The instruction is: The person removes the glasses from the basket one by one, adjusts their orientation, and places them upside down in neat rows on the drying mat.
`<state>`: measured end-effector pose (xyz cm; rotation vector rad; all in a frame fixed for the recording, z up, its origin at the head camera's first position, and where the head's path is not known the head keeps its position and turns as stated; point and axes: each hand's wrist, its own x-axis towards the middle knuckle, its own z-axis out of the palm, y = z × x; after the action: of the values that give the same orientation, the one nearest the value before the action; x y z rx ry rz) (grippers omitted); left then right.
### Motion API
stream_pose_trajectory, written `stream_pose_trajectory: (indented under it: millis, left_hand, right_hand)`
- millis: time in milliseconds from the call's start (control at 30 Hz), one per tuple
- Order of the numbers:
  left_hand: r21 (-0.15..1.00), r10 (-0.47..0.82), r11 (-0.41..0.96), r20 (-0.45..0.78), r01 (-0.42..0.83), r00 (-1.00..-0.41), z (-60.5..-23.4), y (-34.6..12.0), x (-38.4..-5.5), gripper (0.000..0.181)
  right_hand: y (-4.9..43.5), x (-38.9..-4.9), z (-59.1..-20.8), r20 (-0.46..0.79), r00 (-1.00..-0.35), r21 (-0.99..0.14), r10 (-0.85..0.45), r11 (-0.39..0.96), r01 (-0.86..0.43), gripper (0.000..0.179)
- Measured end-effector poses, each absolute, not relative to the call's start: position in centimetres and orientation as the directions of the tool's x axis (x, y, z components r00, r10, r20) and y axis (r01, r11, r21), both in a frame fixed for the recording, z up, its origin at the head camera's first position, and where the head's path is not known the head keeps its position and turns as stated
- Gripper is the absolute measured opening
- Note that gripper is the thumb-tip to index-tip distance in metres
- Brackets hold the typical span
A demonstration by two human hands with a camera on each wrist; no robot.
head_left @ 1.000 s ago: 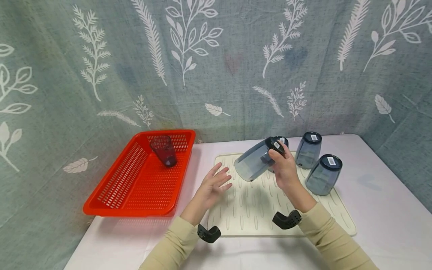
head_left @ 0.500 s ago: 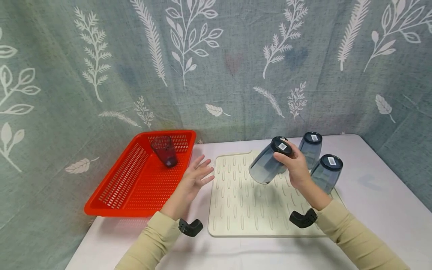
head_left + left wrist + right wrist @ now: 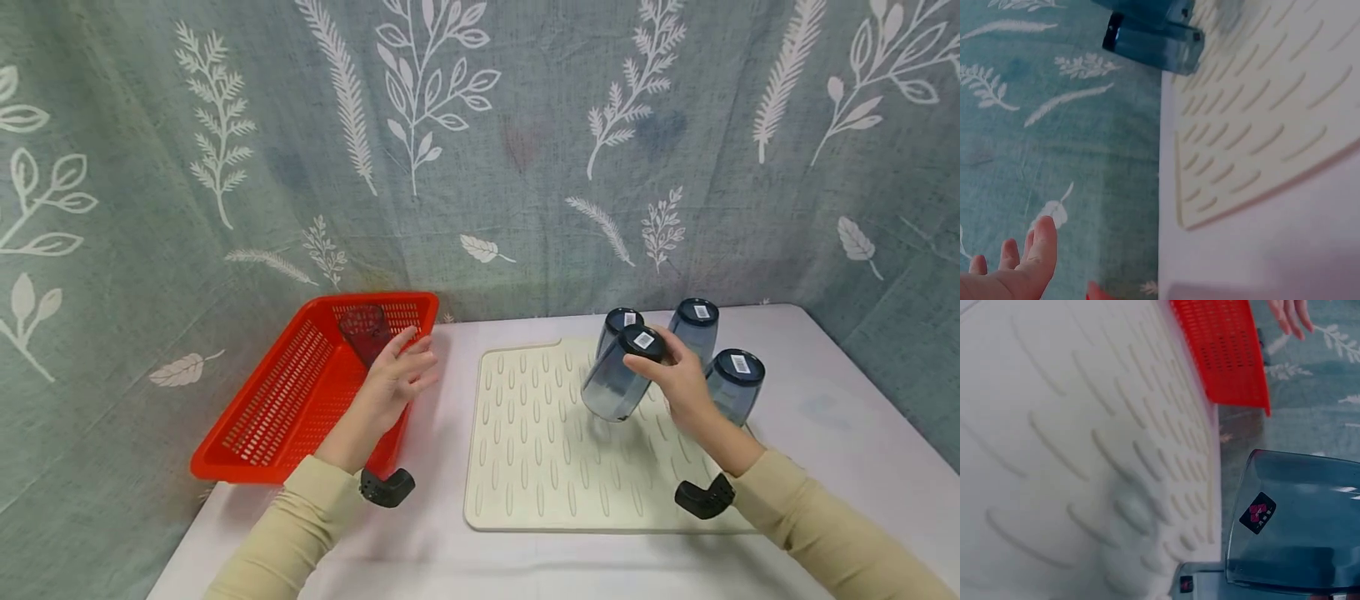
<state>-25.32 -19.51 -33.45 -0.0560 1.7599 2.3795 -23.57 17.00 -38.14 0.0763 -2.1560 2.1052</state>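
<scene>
Near its dark base, my right hand (image 3: pixel 678 383) grips a blue-tinted glass (image 3: pixel 617 385). That glass is upside down, tilted, its mouth pointing down and left above the cream drying mat (image 3: pixel 555 496). In the right wrist view the same glass (image 3: pixel 1297 519) fills the lower right, a small dark sticker on its side. My left hand (image 3: pixel 390 379), holding nothing, hovers over the right side of the red basket (image 3: pixel 217 450) with fingers spread. One glass (image 3: pixel 365 329) leans inside the basket, partly hidden by that hand.
Three more upturned glasses stand on the mat's right part: a back-left glass (image 3: pixel 622 320), a back-right glass (image 3: pixel 697 329) and a front-right glass (image 3: pixel 735 383). A white tablecloth (image 3: pixel 840 417) lies beneath. Behind hangs a patterned green-grey curtain (image 3: pixel 525 208).
My left hand has moved left, from beside the mat to over the basket. My right hand has carried the glass to the right and slightly down, turning it more upright.
</scene>
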Motion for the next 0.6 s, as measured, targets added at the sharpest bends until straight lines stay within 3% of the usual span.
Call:
stream_pose_trajectory:
  millis: [400,600]
  left_hand:
    - [0.973,0.12,-0.195,-0.102,-0.124,-0.987,-30.5,-23.5,-26.0,0.071]
    - [0.981,0.064,-0.15,-0.118,-0.127,-0.991,-30.0,-25.5,-26.5,0.077]
  right_hand:
    - [18.3,-23.6,-39.3,0.061,-0.997,-0.959,0.048,0.281,-0.046,0.077]
    - [18.9,-23.7,-40.0,0.062,-0.997,-0.933,0.041,0.359,-0.043,0.075]
